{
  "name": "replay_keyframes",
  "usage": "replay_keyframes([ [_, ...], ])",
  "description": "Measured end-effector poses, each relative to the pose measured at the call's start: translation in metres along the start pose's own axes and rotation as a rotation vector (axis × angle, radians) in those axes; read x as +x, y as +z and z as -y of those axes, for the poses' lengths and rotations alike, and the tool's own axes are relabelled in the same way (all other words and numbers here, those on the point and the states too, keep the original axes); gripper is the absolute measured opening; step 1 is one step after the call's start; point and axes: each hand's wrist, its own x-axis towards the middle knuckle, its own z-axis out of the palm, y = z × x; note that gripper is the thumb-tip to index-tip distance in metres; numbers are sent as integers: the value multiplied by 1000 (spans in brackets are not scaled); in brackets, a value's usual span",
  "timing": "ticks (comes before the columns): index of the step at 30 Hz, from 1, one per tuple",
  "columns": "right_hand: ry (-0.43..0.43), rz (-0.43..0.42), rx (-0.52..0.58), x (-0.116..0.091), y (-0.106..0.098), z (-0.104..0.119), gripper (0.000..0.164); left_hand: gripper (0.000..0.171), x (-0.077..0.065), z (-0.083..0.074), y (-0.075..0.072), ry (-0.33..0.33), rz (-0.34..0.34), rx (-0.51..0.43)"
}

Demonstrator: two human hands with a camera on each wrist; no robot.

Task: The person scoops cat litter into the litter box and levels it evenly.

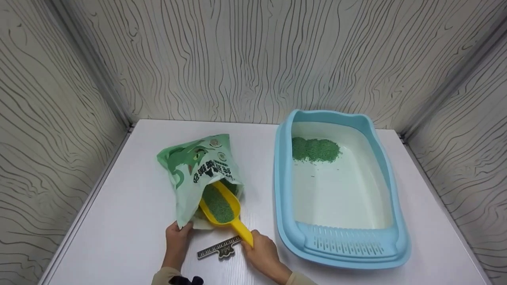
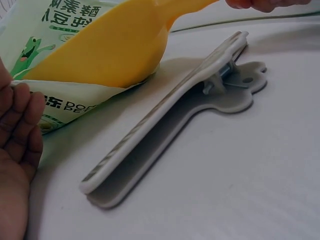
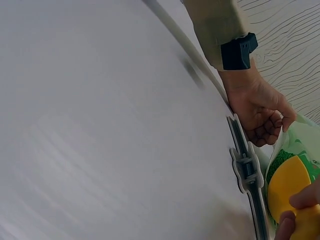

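A yellow scoop (image 1: 236, 202) lies partly inside the mouth of a green bag (image 1: 206, 158), filled with green pellets (image 1: 219, 208). My right hand (image 1: 262, 252) grips the scoop's handle. At the bag's lower left corner, my left hand (image 1: 178, 241) pinches the edge of the opening between thumb and curled fingers, as the right wrist view also shows. Between the two hands a long clip (image 1: 220, 248) with a scalloped grip lies on the table, touched by neither. A pale blue litter box (image 1: 280, 190) stands to the right, with a heap of green pellets (image 1: 317, 149) at its far left.
The white table (image 1: 130, 221) is bordered by wood-grain patterned panels (image 1: 237, 59) at the back and both sides. The litter box's slotted front ledge (image 1: 348, 241) rises close to my right hand. A few loose pellets lie scattered on the box's floor.
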Motion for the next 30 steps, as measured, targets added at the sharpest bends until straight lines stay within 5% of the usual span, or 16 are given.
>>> replay_keyframes([
  [20, -21, 56, -8, -23, -34, 10, 19, 10, -3, -6, 2, 3, -15, -20],
  [30, 58, 164, -2, -30, -58, 14, 22, 10, -2, -4, 1, 6, -1, -19],
])
